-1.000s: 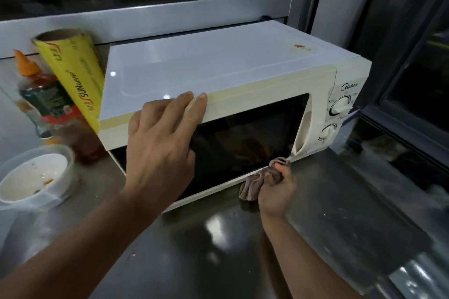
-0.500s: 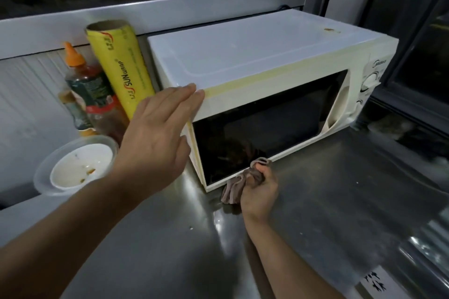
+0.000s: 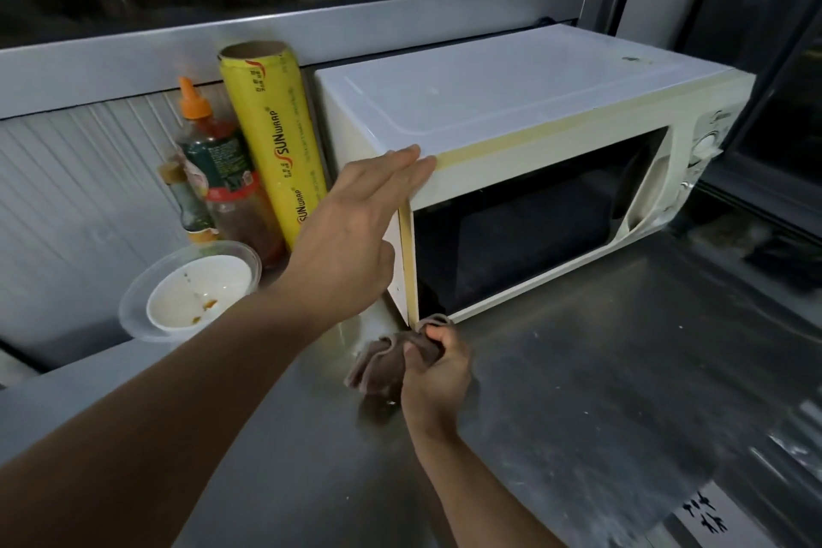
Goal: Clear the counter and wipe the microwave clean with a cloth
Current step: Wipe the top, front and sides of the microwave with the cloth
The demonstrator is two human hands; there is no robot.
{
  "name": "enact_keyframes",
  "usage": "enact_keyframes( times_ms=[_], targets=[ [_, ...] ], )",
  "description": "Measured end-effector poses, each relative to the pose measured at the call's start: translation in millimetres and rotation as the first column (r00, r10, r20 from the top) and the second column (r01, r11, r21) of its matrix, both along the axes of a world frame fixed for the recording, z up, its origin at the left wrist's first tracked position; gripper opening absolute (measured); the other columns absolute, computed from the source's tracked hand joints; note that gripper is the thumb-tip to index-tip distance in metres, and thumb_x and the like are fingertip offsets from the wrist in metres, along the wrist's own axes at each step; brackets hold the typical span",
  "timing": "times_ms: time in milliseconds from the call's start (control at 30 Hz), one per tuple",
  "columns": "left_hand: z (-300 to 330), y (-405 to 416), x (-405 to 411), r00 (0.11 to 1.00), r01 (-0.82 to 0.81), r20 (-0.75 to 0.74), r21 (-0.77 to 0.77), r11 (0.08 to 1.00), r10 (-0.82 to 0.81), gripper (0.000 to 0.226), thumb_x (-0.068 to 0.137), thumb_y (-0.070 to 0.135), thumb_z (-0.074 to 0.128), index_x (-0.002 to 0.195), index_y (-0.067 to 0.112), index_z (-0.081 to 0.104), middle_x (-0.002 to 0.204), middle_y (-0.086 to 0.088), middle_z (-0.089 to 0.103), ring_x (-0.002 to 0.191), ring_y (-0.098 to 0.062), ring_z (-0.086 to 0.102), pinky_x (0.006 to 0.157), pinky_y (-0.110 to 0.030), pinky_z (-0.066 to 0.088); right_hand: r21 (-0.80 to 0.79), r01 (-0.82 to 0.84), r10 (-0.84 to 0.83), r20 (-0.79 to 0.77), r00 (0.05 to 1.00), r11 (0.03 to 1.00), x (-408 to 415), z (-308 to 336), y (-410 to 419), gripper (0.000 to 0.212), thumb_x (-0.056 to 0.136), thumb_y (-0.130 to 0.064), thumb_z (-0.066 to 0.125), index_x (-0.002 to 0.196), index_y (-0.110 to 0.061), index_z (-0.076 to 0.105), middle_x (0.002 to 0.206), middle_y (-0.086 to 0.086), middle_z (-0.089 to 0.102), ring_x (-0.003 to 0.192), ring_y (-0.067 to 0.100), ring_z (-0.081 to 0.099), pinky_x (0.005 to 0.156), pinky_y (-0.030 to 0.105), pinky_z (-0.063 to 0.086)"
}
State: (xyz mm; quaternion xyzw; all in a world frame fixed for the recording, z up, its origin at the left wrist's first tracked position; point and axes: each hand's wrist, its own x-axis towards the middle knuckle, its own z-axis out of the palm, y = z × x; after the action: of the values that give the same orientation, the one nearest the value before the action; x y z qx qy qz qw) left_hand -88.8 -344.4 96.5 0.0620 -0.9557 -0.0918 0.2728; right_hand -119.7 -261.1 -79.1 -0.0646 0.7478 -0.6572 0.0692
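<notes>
Right hand: one right hand, fingers curled round one brownish cloth, pressed at the lower front corner of the microwave.
Left hand: one left hand, fingers straight, flat against the microwave's upper corner.
Counter: one steel counter.
Microwave: one white microwave, door closed.
Left of it: one used bowl, one yellow wrap roll, two bottles.

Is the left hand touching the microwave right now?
Touching. The head view shows the left hand's straight fingers lying on the microwave's top front corner.
</notes>
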Motion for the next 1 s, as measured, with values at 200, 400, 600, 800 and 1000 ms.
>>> enact_keyframes(
  times_ms=[200, 400, 600, 800, 1000],
  targets=[
    [8, -8, 4, 0.998, 0.040, 0.046, 0.031, 0.999, -0.041, 0.091, 0.061, -0.019, 0.043, 0.142, 0.021, 0.038, 0.148, 0.004, 0.037, 0.133, -0.020, 0.034, 0.100, -0.029, 0.038, 0.010, -0.180, 0.179, 0.040, 0.983, 0.984, -9, 23, 26, 0.028, 0.079, -0.004, 0.069, 0.091, -0.029, 0.064, 0.105, 0.005, 0.065, 0.095, 0.013, 0.064, 0.087, 0.032, 0.054],
    [28, -17, 5, 0.985, 0.070, 0.149, 0.100, 0.993, -0.084, 0.087, 0.064, -0.021, 0.038, 0.141, 0.019, 0.038, 0.147, 0.008, 0.038, 0.134, -0.014, 0.032, 0.103, -0.021, 0.033, -0.270, -0.028, -0.008, -0.128, 0.992, 0.962, -2, 90, 38, 0.033, 0.080, -0.002, 0.068, 0.105, -0.023, 0.061, 0.120, 0.003, 0.054, 0.099, 0.007, 0.063, 0.087, 0.023, 0.053],
    [40, -24, 7, 0.966, 0.076, 0.231, 0.180, 0.981, -0.117, 0.085, 0.067, -0.019, 0.038, 0.141, 0.022, 0.039, 0.148, 0.010, 0.037, 0.136, -0.006, 0.028, 0.099, -0.003, 0.021, -0.181, -0.095, 0.036, -0.303, 0.952, 0.979, -2, 130, 16, 0.075, 0.078, -0.002, 0.070, 0.142, -0.018, 0.034, 0.144, -0.007, 0.020, 0.124, 0.003, 0.044, 0.092, 0.003, 0.038],
    [38, -21, 6, 0.973, 0.091, 0.184, 0.244, 0.965, -0.138, 0.069, 0.076, -0.007, 0.048, 0.139, 0.021, 0.043, 0.146, 0.007, 0.040, 0.134, -0.010, 0.035, 0.107, -0.026, 0.034, -0.152, 0.120, -0.185, -0.560, 0.808, 0.981, -15, 134, -7, 0.038, 0.069, -0.010, 0.080, 0.098, -0.006, 0.054, 0.120, 0.006, 0.040, 0.099, 0.004, 0.050, 0.082, -0.002, 0.038],
    [36, -25, 6, 0.977, 0.091, 0.175, 0.183, 0.979, -0.124, 0.071, 0.075, -0.011, 0.046, 0.139, 0.022, 0.044, 0.145, 0.009, 0.041, 0.134, -0.009, 0.035, 0.108, -0.027, 0.033, -0.231, 0.149, -0.260, -0.583, 0.770, 0.961, -22, 121, -16, 0.028, 0.065, -0.006, 0.077, 0.084, -0.003, 0.056, 0.108, 0.007, 0.045, 0.094, 0.012, 0.056, 0.078, 0.005, 0.045]
  ],
)
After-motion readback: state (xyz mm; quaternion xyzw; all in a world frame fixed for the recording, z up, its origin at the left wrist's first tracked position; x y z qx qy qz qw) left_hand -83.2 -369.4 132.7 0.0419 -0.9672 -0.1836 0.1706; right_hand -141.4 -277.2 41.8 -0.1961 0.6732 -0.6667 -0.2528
